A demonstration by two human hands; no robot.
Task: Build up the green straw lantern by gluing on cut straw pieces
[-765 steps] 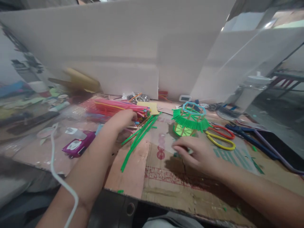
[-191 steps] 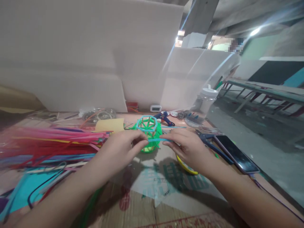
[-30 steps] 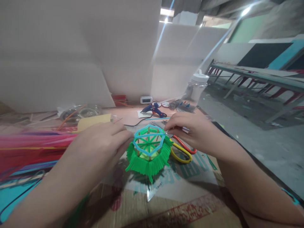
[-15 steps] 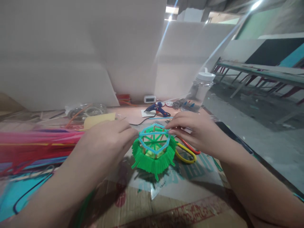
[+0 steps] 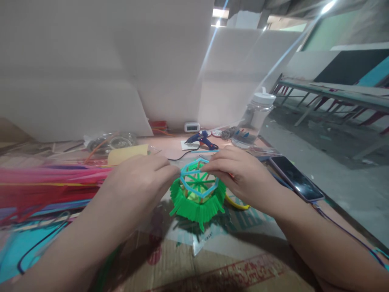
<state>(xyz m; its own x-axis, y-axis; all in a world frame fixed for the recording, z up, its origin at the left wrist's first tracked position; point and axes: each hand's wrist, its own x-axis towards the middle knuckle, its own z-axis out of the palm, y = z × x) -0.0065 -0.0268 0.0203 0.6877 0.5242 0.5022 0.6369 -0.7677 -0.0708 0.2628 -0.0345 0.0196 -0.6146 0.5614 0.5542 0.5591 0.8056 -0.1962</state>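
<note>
A small basket-like piece stands in front of me, its green fuzzy fringe [image 5: 197,209] spread around brown upright sticks and green spokes. On top sits a light blue ring [image 5: 191,190] with corners. Across the ring runs a light blue pipe cleaner [image 5: 192,172]. My left hand [image 5: 142,174] pinches its left end at the ring's left edge. From the right, my right hand [image 5: 240,168] reaches over the ring with thumb and fingers closed on the strip near the middle. The fingertips partly cover the strip, and the right hand hides part of the ring's far right side.
Behind the piece lies a blue glue gun [image 5: 202,140] near a small white digital display [image 5: 192,127]. Pink and red pipe cleaners [image 5: 45,182] fill the left. A phone [image 5: 296,178] with a cable and a clear bottle [image 5: 258,109] are right. Yellow-handled scissors [image 5: 238,202] are partly hidden.
My right hand has moved left along the light blue strip, from the ring's right edge toward its middle. The phone is now more exposed, and the scissors' handles are more covered.
</note>
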